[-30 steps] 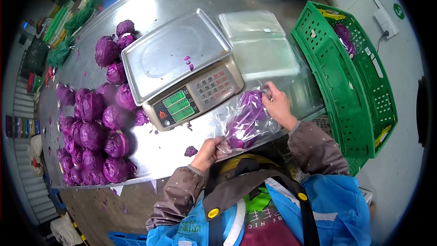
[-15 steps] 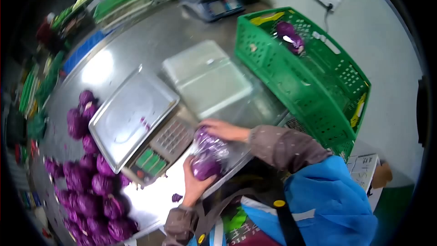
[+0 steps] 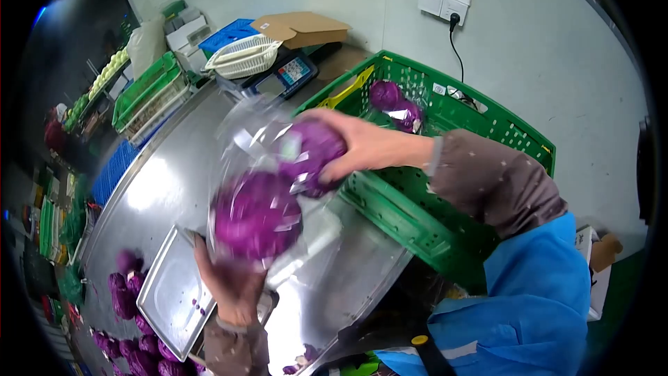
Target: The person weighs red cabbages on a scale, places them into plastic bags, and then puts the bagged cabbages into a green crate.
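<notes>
Two red cabbages in a clear plastic bag [image 3: 256, 219] are raised between my hands above the steel table, blurred by motion. My right hand [image 3: 362, 143] is closed round the upper cabbage [image 3: 309, 153] through the plastic. Beneath the other cabbage, my left hand [image 3: 231, 285] cups its underside, thumb up along the side. The loose end of the bag puffs out toward the upper left. Behind my right hand stands a green crate [image 3: 396, 219], holding more bagged red cabbages [image 3: 396, 104]. Below my left hand, the scale's steel pan [image 3: 170, 292] shows small purple scraps.
Loose red cabbages [image 3: 142, 351] are heaped at the lower left. A second scale [image 3: 285, 76] with a white basket [image 3: 243, 56] stands at the back, beside a cardboard box [image 3: 299, 28]. A socket with a plugged cord [image 3: 456, 35] is on the wall. Cabbage scraps [image 3: 303, 358] lie near the front edge.
The bagged cabbages have been lifted off the table, up and away from me, beside the green crate. My right hand has shifted its hold onto one cabbage. The view has tilted up.
</notes>
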The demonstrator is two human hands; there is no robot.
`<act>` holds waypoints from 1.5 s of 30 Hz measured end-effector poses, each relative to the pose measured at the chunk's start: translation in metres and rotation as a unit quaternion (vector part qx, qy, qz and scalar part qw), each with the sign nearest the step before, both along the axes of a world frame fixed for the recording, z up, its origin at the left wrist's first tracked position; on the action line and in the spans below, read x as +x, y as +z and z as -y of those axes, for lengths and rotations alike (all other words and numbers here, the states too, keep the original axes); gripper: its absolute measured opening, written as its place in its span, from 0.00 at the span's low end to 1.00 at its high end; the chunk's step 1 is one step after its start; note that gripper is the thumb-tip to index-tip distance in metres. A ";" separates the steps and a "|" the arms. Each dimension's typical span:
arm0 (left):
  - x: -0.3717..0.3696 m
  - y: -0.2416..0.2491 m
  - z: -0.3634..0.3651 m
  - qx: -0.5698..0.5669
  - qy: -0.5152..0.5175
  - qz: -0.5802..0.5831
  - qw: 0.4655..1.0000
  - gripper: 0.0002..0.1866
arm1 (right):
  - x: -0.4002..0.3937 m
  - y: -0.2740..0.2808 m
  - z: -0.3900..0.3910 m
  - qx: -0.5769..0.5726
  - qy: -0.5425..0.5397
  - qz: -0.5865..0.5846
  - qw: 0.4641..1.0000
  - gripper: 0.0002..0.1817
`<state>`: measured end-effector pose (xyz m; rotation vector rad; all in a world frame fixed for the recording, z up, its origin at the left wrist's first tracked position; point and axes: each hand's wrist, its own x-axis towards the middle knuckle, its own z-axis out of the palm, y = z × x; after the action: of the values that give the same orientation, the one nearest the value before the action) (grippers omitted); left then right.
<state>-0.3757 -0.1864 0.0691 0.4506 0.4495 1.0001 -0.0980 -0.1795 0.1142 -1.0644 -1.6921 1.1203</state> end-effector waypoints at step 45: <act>-0.195 -0.175 0.145 0.071 0.327 -0.473 0.815 0.10 | 0.058 -0.067 -0.128 -0.066 -0.251 0.174 0.950 0.17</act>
<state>-0.5708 -0.3311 -0.1061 0.9731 1.5153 1.4378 -0.0401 -0.0510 0.0475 -1.7425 -1.4848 0.7486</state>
